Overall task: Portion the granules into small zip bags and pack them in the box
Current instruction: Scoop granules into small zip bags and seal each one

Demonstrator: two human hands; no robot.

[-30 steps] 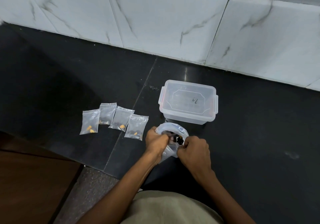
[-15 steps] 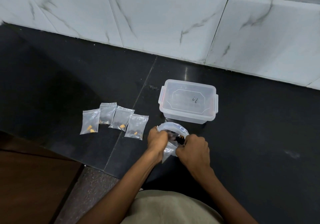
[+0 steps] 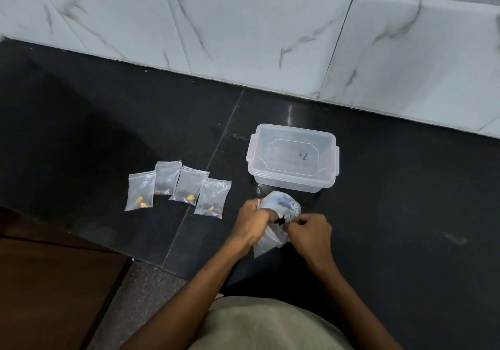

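A crumpled clear plastic bag (image 3: 273, 237) with dark granules (image 3: 280, 220) showing at its mouth lies on the black counter just in front of the box. My left hand (image 3: 253, 224) grips its left side and my right hand (image 3: 311, 232) pinches its right side. A clear plastic box (image 3: 293, 184) with its lid latched stands right behind the bag. To the left lie several small zip bags (image 3: 213, 197) in a row, each holding a few dark and orange bits.
A white marble-tiled wall (image 3: 257, 38) rises behind the black counter (image 3: 405, 214). The counter's front edge runs at the lower left, above a brown wooden surface (image 3: 48, 295) and a speckled floor strip (image 3: 140, 290).
Both hands have kept working at the mouth of the bag, which is now more bunched between them. The box and the small zip bags have not moved.
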